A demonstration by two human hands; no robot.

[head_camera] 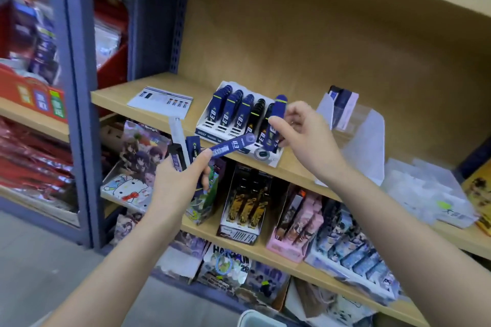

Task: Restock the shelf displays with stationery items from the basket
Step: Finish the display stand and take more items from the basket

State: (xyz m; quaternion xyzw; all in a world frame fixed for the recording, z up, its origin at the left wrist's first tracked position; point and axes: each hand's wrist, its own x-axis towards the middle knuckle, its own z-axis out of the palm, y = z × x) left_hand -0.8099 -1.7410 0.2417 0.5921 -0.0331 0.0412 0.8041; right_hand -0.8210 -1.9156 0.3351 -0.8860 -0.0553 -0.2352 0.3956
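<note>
While pinched by the right hand [308, 138], a navy white-lettered pack [276, 114] stands upright, left hand [175, 183] at its 8 o'clock, gripping more navy packs [231, 145], one barcoded.

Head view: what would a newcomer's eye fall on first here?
The two hands at centre: the right hand pinches a blue pack over the white display tray of blue and black packs on the wooden shelf. Just left, the left hand grips a bunch of packs, one jutting toward the tray.
</note>
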